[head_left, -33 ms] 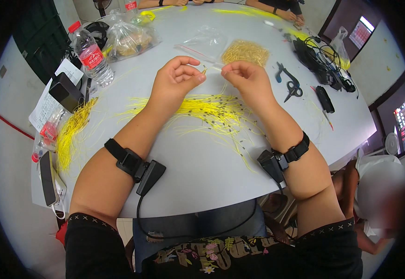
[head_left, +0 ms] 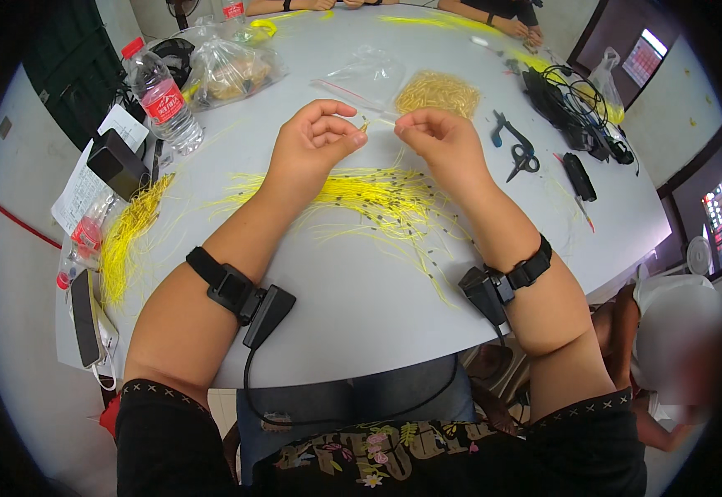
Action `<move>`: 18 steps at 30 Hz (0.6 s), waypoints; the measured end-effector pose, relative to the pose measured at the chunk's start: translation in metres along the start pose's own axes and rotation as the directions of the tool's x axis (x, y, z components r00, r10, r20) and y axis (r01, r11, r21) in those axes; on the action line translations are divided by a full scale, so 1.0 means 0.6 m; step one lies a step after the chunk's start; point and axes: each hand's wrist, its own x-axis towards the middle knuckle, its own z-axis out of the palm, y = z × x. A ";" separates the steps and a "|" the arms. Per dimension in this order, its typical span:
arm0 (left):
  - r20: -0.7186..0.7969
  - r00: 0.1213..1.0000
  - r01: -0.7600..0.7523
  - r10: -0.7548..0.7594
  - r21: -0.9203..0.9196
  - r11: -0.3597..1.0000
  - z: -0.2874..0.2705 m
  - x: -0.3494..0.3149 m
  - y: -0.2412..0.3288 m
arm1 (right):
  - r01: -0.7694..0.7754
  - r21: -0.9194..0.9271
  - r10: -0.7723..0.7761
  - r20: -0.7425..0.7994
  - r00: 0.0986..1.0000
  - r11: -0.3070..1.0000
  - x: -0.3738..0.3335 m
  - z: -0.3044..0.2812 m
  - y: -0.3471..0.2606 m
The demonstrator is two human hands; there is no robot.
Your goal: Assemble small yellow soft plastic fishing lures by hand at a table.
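The step is carried out above the middle of the worktop (head_left: pixel 361 331), nearer its far edge than the fingertips' owner. A small gold-coloured piece (head_left: pixel 364 128) is gripped at the thumb tip of the left hand (head_left: pixel 315 145), with the index finger raised clear. A pale slender item (head_left: pixel 386 120) is pinched between thumb and index finger of the right hand (head_left: pixel 444 137); its exact kind is too small to tell. The two held parts are close together, but contact cannot be confirmed.

For good control, both forearms should be kept steady and the gold-coloured piece held near its end, so that its tip is left visible. Light pressure is advisable, since such fine parts probably slip or bend easily. The bundle of yellow strands (head_left: pixel 377 199), lying below the hands, should be kept from snagging. The heap of gold-coloured pieces (head_left: pixel 438 94), beyond the right hand, should be left undisturbed.
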 end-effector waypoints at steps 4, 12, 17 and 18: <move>-0.002 1.000 -0.003 0.003 0.007 1.000 -0.001 -0.002 0.001 | -0.011 0.008 0.011 -0.002 1.000 1.000 0.000 0.002 -0.001; 0.001 1.000 0.002 -0.002 0.004 1.000 -0.003 -0.001 -0.001 | 0.005 0.016 -0.005 0.015 1.000 1.000 -0.002 0.004 -0.004; 0.016 1.000 0.021 -0.021 -0.011 1.000 -0.002 -0.002 -0.004 | 0.066 0.020 -0.067 0.103 0.992 0.998 -0.004 0.008 -0.007; 0.015 1.000 0.022 -0.021 -0.010 1.000 -0.002 -0.002 -0.005 | 0.066 0.020 -0.067 0.103 0.992 0.998 -0.006 0.009 -0.010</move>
